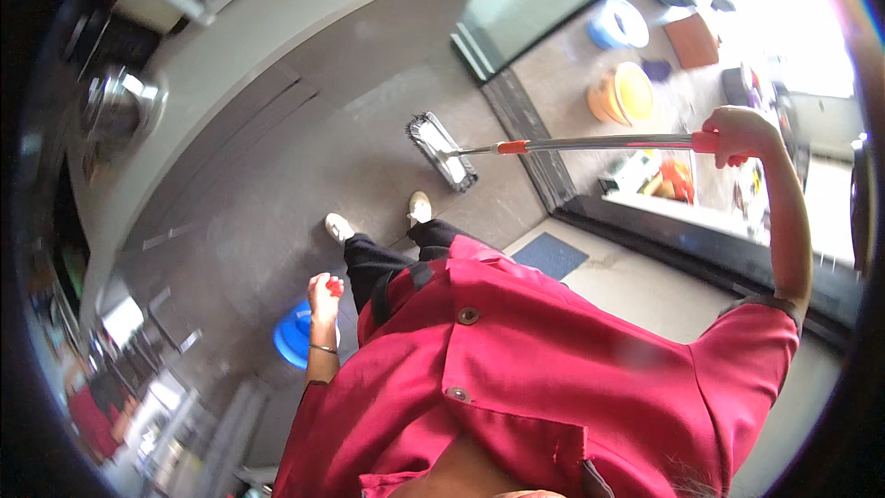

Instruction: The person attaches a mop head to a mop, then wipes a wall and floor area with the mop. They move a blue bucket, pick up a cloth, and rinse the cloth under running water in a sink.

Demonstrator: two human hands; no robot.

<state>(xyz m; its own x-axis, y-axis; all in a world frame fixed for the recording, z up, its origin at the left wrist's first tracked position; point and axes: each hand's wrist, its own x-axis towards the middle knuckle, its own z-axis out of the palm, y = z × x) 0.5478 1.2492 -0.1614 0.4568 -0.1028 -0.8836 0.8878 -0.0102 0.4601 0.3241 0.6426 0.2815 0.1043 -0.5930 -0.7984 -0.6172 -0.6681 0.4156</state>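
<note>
My right hand (743, 135), on the arm held out to the right, is closed around the red grip of a flat mop's metal pole (601, 143). The pole runs left to the mop head (441, 151), a pale plate edged with dark fringe, on the grey floor ahead of my white shoes. My left hand (323, 294) hangs by my left leg with its fingers curled. A small red patch shows at its fingers, and whether it holds something is unclear. Below it, partly behind the wrist, stands a blue plastic bucket or basin (292, 337).
A glass door (539, 7) and its dark threshold track (529, 138) lie to the right. Beyond are an orange bucket (622, 93), a blue tub (617, 22) and boxes. A blue mat (551, 256) lies near me. A pale counter edge curves along the left; another person (93, 418) is at lower left.
</note>
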